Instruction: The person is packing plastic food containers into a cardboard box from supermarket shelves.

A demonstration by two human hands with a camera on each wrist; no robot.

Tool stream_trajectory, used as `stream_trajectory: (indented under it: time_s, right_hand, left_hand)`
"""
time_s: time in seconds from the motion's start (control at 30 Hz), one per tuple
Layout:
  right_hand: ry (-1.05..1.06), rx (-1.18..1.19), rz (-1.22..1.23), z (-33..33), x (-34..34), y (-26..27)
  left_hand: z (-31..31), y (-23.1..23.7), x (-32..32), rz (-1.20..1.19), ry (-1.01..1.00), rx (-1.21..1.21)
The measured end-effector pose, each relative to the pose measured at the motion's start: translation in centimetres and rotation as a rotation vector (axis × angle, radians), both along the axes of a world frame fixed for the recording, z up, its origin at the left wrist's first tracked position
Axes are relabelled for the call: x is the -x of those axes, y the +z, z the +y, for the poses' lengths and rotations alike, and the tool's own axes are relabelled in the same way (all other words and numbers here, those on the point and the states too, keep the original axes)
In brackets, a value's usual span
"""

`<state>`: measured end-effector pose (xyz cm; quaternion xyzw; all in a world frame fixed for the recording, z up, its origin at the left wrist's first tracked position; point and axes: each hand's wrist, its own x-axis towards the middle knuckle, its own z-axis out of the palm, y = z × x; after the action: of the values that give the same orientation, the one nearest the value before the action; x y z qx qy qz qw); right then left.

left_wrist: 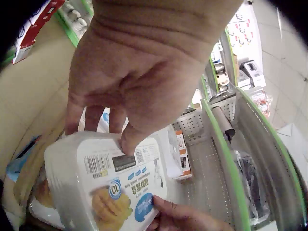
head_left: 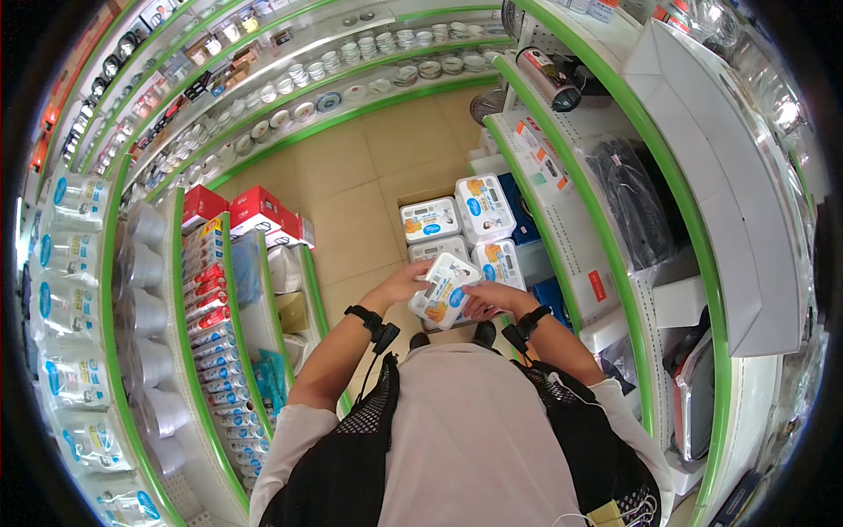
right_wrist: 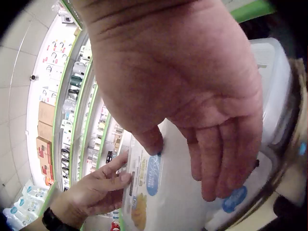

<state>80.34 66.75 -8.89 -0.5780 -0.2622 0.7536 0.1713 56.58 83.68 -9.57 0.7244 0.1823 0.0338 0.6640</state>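
A plastic-wrapped pack of white plastic food boxes [head_left: 443, 294], printed with a blue oval and a mango, is held tilted between both hands in front of the body. My left hand [head_left: 404, 285] grips one end; its thumb [left_wrist: 129, 139] presses the printed top beside the barcode, and its other fingers reach over the far side. At the opposite end my right hand [head_left: 493, 299] holds the pack, thumb [right_wrist: 153, 140] on the printed face near the blue oval and fingers [right_wrist: 224, 163] along the side. Below, similar packs [head_left: 486, 209] sit stacked in an open carton.
Green-edged shelves [head_left: 575, 180] stand close on the right, bearing a black plastic-wrapped item [head_left: 628, 198]. Left shelves carry wrapped container packs [head_left: 72, 307] and rows of small boxes [head_left: 211, 290]. Red boxes [head_left: 256, 211] stand at the left. Bowls [head_left: 351, 51] line the far shelves beyond the tiled floor [head_left: 338, 176].
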Motion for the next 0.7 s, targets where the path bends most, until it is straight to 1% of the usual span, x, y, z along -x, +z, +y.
stream_trajectory:
  time_s: [0.03, 0.07, 0.1, 0.13, 0.17, 0.2, 0.23, 0.27, 0.3, 0.37, 0.4, 0.5, 0.53, 0.57, 0.6, 0.67, 0.7]
  right_hand:
    - [-0.053, 0.020, 0.052, -0.2, 0.1, -0.2]
    - [-0.106, 0.039, 0.105, -0.4, 0.1, -0.4]
    - [-0.108, 0.040, 0.105, -0.5, 0.3, -0.7]
    - [-0.162, 0.018, 0.159, -0.4, 0.6, -0.9]
    - [-0.216, -0.003, 0.213, -0.3, 0.8, -1.0]
    - [-0.215, -0.005, 0.213, -0.2, 1.0, -1.2]
    - [-0.294, 0.022, 0.270, -0.1, 1.3, -1.2]
    - [-0.373, 0.049, 0.326, 0.0, 1.5, -1.1]
    - [-0.373, 0.048, 0.327, 0.2, 1.6, -1.0]
    - [-0.436, 0.011, 0.440, 0.5, 1.8, -0.7]
    - [-0.435, 0.009, 0.440, 0.8, 1.9, -0.4]
    - [-0.401, -0.040, 0.423, 1.4, 2.3, 0.3]
    - [-0.385, -0.046, 0.371, 1.4, 2.3, 0.5]
    - [-0.369, -0.053, 0.319, 1.4, 2.3, 0.6]
    - [-0.366, -0.052, 0.317, 1.4, 1.9, 0.7]
    - [-0.082, -0.172, 0.017, 1.3, 0.5, 1.2]
    - [-0.079, -0.171, 0.015, 1.1, -0.1, 1.5]
  left_hand:
    - [0.1, -0.2, -0.3, 0.000, -0.002, 0.000]
    - [0.3, -0.4, -0.6, -0.030, 0.029, 0.067]
    - [0.5, -0.6, -0.9, -0.060, 0.061, 0.134]
    - [0.7, 0.0, -1.0, -0.060, 0.061, 0.133]
    - [0.9, 0.6, -1.0, 0.022, 0.144, 0.073]
    - [1.0, 1.2, -0.9, 0.103, 0.227, 0.013]
    - [1.3, 0.4, -0.6, 0.103, 0.227, 0.011]
    - [1.8, -0.8, -0.3, 0.091, 0.311, -0.035]
    - [2.1, -2.0, 0.0, 0.079, 0.394, -0.082]
    - [1.4, 0.6, 0.4, 0.086, 0.382, -0.104]
    - [1.0, 2.1, 0.5, 0.094, 0.369, -0.124]
    - [1.5, -0.5, 1.3, 0.104, 0.403, -0.084]
    - [1.2, 0.0, 1.3, 0.102, 0.406, -0.083]
    - [0.7, 0.9, 1.3, 0.137, 0.414, -0.022]
    - [0.3, 1.8, 1.2, 0.172, 0.422, 0.039]
    - [0.5, 0.6, 1.5, 0.170, 0.386, 0.019]
    - [0.7, -0.1, 1.6, 0.169, 0.349, -0.003]
